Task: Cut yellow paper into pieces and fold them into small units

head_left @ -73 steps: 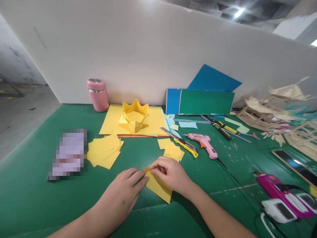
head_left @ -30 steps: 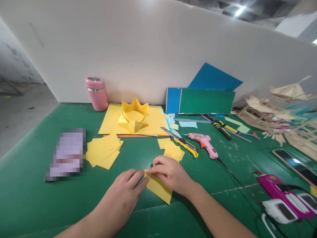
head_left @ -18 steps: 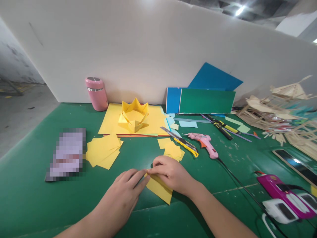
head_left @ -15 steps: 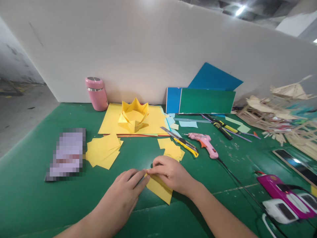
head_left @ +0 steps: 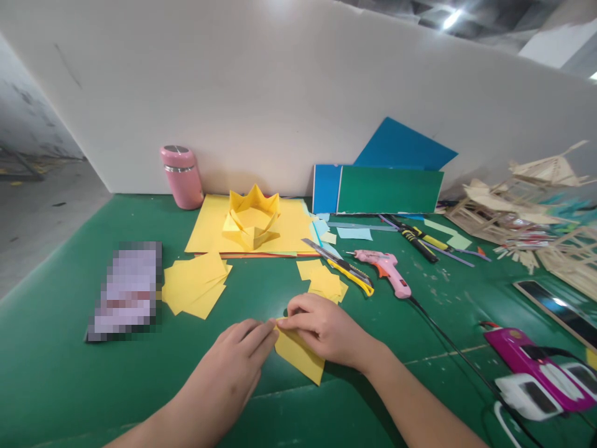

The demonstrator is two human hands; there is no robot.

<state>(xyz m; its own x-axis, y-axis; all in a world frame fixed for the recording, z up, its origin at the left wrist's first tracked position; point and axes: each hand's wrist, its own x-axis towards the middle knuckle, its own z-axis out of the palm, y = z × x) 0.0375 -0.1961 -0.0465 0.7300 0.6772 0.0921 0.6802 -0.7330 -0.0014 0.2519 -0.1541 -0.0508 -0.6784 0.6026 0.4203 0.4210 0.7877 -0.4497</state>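
Note:
A folded piece of yellow paper (head_left: 301, 358) lies on the green table in front of me, its upper edge covered by my fingers. My left hand (head_left: 240, 358) pinches the paper's upper left corner with its fingertips. From the other side my right hand (head_left: 321, 326) presses on the upper edge, thumb and forefinger closed on the paper. The two hands' fingertips meet at that corner. Just beyond my right hand is a small pile of yellow paper pieces (head_left: 321, 280). Another pile of yellow paper squares (head_left: 193, 283) lies to the left.
A folded yellow paper crown shape (head_left: 252, 218) stands on large yellow sheets (head_left: 205, 230). Nearby are a yellow utility knife (head_left: 347, 272), a corded pink glue gun (head_left: 389, 274), a pink flask (head_left: 181, 177), a magenta power strip (head_left: 517, 354), a phone (head_left: 555, 311) and wooden stick models (head_left: 494, 214).
Almost nothing differs. Both hands keep hold of the yellow paper at the same corner, with only a very slight shift of the left fingers.

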